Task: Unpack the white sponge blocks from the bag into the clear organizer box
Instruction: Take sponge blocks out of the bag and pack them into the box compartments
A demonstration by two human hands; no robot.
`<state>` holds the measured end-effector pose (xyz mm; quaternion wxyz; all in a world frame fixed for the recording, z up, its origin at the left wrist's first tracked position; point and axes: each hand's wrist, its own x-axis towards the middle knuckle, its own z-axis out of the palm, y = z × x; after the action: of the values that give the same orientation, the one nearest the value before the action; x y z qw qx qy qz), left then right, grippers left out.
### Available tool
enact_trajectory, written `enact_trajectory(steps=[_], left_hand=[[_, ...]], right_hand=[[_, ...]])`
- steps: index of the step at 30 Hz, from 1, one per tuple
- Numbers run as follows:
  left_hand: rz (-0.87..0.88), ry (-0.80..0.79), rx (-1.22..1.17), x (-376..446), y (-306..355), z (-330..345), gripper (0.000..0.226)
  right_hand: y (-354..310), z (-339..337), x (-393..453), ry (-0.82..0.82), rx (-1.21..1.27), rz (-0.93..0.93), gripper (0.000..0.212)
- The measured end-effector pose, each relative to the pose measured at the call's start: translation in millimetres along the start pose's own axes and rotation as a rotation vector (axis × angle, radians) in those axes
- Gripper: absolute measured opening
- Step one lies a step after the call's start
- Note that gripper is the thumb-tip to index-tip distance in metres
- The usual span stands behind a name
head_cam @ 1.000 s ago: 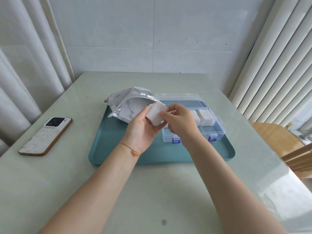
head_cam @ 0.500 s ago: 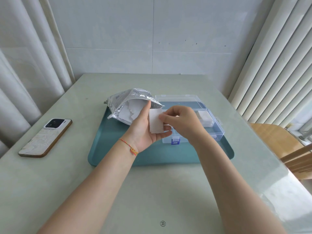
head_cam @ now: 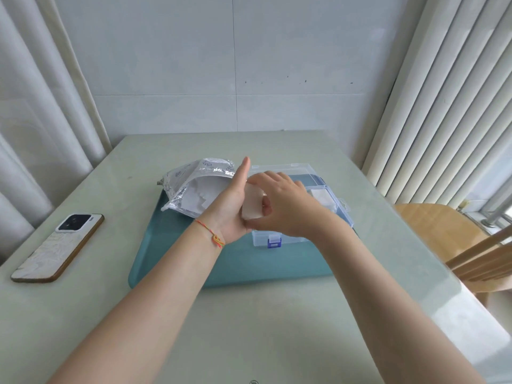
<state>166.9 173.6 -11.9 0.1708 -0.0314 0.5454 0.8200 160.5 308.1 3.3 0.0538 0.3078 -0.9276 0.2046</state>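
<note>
A white sponge block [head_cam: 252,203] sits between my two hands above the front of the clear organizer box [head_cam: 343,209]. My left hand [head_cam: 231,206] holds it against the palm with the thumb pointing up. My right hand [head_cam: 282,203] grips it from the right with curled fingers. The silvery bag [head_cam: 194,184] lies open on the teal tray [head_cam: 177,259], with several white sponge blocks showing in its mouth. More white blocks [head_cam: 321,196] lie in the box's right compartment. The box lid stands open behind.
A phone [head_cam: 59,246] lies face down on the table at the left. A wooden chair [head_cam: 457,242] stands at the right table edge. Curtains hang on both sides and a wall is behind.
Both hands have turned the sponge block and brought it a little up and right, over the box's front. My left thumb now points straight up.
</note>
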Motion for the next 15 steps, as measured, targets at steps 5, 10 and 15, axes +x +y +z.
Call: enact_trajectory(steps=[5,10,15], left_hand=[[0.010,0.068,0.042,13.7,1.0,14.5,0.051],[0.040,-0.029,0.068,26.4,3.6,28.5,0.057],[0.020,-0.017,0.083,42.4,0.3,31.5,0.072]], right_hand=[[18.6,-16.2,4.9,0.030,-0.155,-0.009,0.076],[34.0,-23.1,15.9,0.042,-0.191,-0.052,0.067],[58.6,-48.2,26.2,-0.142,0.129,0.058,0.055]])
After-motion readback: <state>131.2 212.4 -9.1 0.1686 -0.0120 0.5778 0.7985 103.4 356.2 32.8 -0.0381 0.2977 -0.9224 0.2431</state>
